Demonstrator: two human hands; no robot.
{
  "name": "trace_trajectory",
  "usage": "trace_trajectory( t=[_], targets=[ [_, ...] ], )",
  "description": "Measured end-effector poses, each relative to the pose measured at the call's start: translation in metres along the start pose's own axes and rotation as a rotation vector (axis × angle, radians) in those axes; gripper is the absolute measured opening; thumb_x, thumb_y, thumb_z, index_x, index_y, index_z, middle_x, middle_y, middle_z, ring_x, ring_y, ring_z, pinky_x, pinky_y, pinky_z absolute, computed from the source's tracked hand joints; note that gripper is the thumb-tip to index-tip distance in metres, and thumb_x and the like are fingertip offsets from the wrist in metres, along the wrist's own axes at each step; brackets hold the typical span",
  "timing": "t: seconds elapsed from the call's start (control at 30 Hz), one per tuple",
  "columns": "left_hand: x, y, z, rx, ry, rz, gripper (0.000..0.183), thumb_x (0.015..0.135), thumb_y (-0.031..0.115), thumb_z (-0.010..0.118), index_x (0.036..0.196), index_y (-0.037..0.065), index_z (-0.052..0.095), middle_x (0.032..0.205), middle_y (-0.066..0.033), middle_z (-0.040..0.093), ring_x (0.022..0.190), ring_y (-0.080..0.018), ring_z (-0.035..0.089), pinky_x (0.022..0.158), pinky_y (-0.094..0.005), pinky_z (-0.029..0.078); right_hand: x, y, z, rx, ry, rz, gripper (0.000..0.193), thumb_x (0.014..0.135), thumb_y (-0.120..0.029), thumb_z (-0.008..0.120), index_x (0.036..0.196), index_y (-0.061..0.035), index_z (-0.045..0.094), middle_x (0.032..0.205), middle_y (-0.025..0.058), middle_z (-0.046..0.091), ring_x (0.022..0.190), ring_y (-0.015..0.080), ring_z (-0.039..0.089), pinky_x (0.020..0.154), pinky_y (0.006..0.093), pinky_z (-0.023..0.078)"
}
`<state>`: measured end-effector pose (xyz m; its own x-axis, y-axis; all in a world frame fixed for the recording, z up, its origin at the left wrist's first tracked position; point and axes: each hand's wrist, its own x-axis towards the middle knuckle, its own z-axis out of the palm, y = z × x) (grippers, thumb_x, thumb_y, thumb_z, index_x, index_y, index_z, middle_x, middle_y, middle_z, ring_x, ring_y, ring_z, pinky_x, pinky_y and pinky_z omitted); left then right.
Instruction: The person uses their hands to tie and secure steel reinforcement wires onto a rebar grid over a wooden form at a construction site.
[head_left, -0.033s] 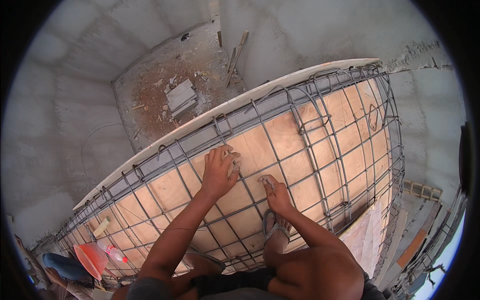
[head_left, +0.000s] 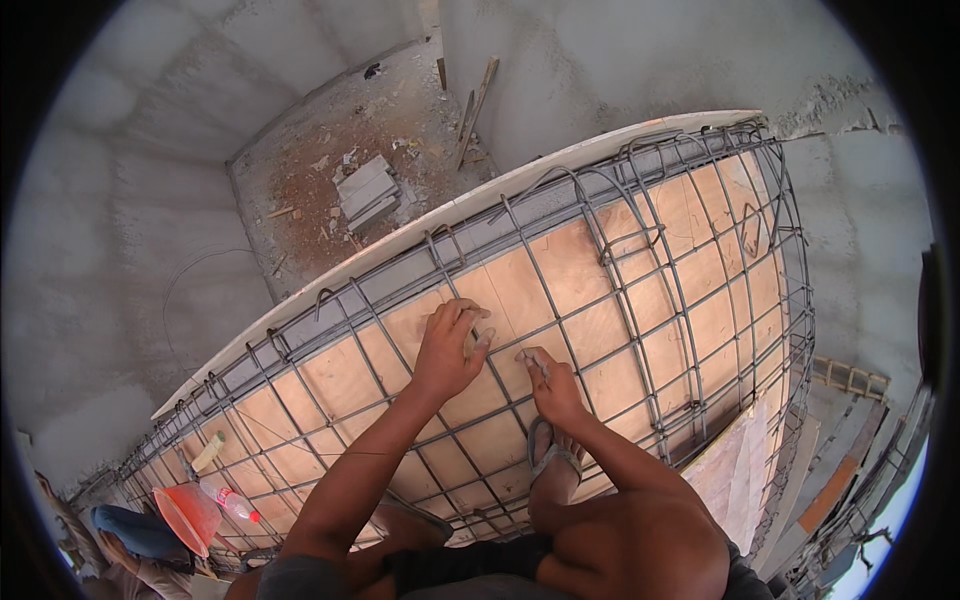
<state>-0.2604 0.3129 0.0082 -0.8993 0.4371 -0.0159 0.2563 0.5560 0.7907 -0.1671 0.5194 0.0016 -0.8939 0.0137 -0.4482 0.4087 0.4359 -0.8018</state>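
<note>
Lengthwise, the dark grey steel rebar grid in front of you runs on a slant, its long axis going from near on your left to farther off on your right, bowed by the lens. It lies over pale tan plywood panels, smooth and faintly stained, and its crossbars slope from the far left toward your feet. Along its far edge, several round bars bend into hooks and closed loops; at its right end they curve upward in a rib-like cage.

Your left hand is over the middle of the grid, fingers curved, thumb and forefinger slightly apart; you cannot tell whether that grip has hold of a bar. Your right hand is just beside it, fingers curled in, thumb near the forefinger; whether that grip pinches something thin, you cannot tell.

Your foot in a grey strapped sandal is at the grid's near side. Toward the grid's left end are a flared orange-red plastic container and a clear bottle with a red cap. Beyond its far edge, flat grey blocks sit stacked on rubble-strewn ground.
</note>
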Motion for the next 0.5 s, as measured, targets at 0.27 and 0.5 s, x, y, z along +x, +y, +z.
trace_trajectory(
  t=[0.27,0.5],
  targets=[
    [-0.008,0.015,0.041,-0.271,-0.042,-0.265,0.025,0.087,0.019,0.076,0.105,0.001,0.075,0.093,-0.0156,0.074,0.085,-0.0345,0.068,0.077,-0.0386,0.054,0.007,0.004,0.003,-0.259,-0.033,0.015,0.025,0.097,-0.012,0.057,0.121,-0.0062,0.059,0.071,0.0283,0.064,0.072,0.0497,0.065,0.067,0.0580,0.051],
    [-0.008,0.002,0.051,-0.626,-0.050,-0.497,0.021,0.095,0.017,0.071,0.099,-0.004,0.076,0.075,-0.0117,0.074,0.063,-0.0156,0.067,0.061,-0.0299,0.052,0.007,-0.004,0.004,-0.314,-0.096,0.093,0.031,0.096,-0.015,0.058,0.125,-0.0056,0.060,0.083,0.0289,0.068,0.079,0.0488,0.067,0.073,0.0579,0.053]
  ],
)
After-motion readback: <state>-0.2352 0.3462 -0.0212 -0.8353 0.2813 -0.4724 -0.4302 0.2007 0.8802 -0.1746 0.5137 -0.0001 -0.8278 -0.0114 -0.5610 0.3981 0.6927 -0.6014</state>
